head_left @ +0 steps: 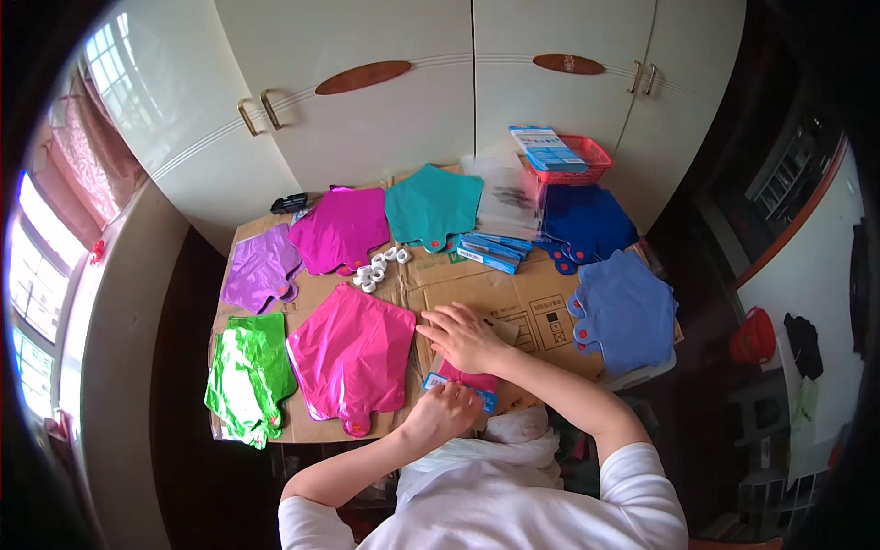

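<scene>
Your left hand (443, 410) pinches flat pink foil packet with blue card header (465, 382), long axis running left-right; right hand (463, 336) lies open, pressing flat atop packet's far edge.

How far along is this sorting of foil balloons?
Done, it seems: flat foil balloons lie in colour piles on the cardboard, such as green, pink and teal. In hand: both hands, left and right, work on a pink balloon in its blue-edged packet. Left: blue packets seem unopened.

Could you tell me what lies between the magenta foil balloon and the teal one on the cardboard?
In the head view, small white rings lie below the gap between the magenta balloon and teal balloon.
</scene>
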A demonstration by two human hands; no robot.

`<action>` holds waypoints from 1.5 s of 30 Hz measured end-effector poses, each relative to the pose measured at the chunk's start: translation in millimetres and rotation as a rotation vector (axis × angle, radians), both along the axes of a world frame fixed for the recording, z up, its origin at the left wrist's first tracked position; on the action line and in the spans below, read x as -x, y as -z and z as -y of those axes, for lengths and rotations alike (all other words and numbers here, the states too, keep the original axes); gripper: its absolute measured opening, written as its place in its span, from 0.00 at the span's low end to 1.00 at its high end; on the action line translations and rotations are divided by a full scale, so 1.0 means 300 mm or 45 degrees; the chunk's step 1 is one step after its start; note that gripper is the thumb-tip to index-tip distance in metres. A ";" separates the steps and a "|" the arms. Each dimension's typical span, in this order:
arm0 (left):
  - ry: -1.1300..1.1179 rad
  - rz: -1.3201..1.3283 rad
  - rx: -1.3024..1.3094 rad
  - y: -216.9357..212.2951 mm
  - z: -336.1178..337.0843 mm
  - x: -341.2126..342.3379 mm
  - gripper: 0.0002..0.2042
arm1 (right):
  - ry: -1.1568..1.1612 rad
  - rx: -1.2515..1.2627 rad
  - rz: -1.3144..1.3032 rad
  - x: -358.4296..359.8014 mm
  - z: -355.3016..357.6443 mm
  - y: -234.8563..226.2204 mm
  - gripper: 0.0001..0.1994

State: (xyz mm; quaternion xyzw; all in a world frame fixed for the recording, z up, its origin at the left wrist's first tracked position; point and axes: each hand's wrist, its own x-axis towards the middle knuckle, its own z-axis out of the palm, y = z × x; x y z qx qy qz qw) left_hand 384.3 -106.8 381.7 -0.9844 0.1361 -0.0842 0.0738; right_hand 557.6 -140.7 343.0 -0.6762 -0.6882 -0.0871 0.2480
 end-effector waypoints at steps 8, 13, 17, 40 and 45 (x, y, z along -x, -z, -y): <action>0.039 0.323 -0.017 0.041 -0.026 -0.018 0.10 | 0.040 -0.073 -0.006 -0.002 0.010 0.019 0.19; 0.052 0.298 -0.025 0.055 -0.035 -0.022 0.09 | 0.007 -0.384 -0.094 -0.133 -0.014 -0.067 0.13; 0.048 0.281 -0.020 0.048 -0.028 -0.022 0.09 | 0.471 -0.378 -0.335 -0.537 -0.052 -0.092 0.10; -0.050 0.334 0.042 0.073 -0.030 0.002 0.10 | 0.439 -0.470 -0.017 -0.568 0.089 -0.208 0.09; -0.042 0.352 0.171 0.092 -0.038 0.001 0.10 | 0.367 -0.277 0.294 -0.284 0.308 -0.126 0.10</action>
